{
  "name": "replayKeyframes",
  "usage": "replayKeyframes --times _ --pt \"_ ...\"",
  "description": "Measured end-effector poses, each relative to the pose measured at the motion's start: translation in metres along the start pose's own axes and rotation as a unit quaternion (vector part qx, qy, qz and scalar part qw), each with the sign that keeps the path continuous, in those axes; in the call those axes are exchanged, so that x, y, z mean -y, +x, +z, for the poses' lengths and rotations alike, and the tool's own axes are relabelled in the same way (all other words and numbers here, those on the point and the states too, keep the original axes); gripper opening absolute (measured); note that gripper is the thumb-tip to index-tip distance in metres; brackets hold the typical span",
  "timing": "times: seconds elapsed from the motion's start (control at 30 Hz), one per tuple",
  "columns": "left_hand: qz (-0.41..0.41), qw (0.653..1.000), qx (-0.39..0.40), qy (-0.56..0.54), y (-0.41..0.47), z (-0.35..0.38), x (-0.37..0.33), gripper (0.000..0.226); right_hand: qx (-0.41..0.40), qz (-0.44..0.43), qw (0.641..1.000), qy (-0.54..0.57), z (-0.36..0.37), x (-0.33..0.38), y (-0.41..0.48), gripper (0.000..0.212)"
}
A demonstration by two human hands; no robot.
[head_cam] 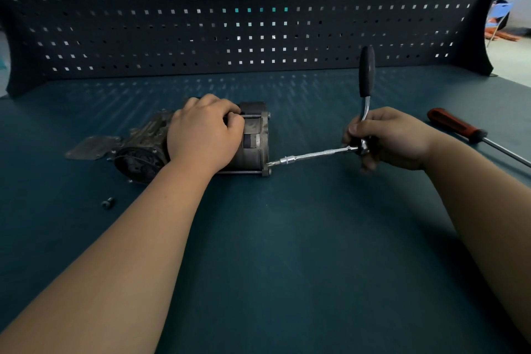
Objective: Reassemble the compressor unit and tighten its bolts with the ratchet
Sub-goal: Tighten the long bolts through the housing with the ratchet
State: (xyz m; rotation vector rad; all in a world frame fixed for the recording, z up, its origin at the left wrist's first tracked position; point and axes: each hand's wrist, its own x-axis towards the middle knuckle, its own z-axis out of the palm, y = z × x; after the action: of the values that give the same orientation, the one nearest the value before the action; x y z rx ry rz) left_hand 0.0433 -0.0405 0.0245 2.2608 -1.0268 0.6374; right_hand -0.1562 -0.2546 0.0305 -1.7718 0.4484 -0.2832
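Looks like mid bolt-tightening: left hand [205, 131] clamps the compressor unit [253, 138] down, right hand [382, 139] grips the ratchet [366, 72] head, next up swinging the handle.

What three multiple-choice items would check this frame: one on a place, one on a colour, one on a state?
1. Where is the screwdriver?
A. On the bench, right of the right hand
B. Inside a drawer
C. On the floor

2. What colour is the grip of the ratchet?
A. Red
B. Black
C. Yellow

3. What is the left hand doing?
A. Lying flat on the bench
B. Holding a rag
C. Gripping the compressor unit

Answers:
1 A: it lies on the bench surface beyond the right wrist.
2 B: the upright grip above the right hand is black.
3 C: its fingers curl over the top of the housing.
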Motion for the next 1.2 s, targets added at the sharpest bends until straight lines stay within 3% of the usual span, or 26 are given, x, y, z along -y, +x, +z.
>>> replayKeyframes --times 0.23,1.2 --pt "0.001 1.000 0.006 0.002 -0.0001 0.0004 0.0000 0.030 -0.031 0.030 0.996 -0.076 -0.0005 -0.0039 0.0003 0.023" --pt "0.000 1.000 -0.002 -0.001 -0.0005 -0.0005 -0.0010 0.029 -0.081 -0.018 0.993 -0.083 0.0052 -0.0031 0.0049 0.020"
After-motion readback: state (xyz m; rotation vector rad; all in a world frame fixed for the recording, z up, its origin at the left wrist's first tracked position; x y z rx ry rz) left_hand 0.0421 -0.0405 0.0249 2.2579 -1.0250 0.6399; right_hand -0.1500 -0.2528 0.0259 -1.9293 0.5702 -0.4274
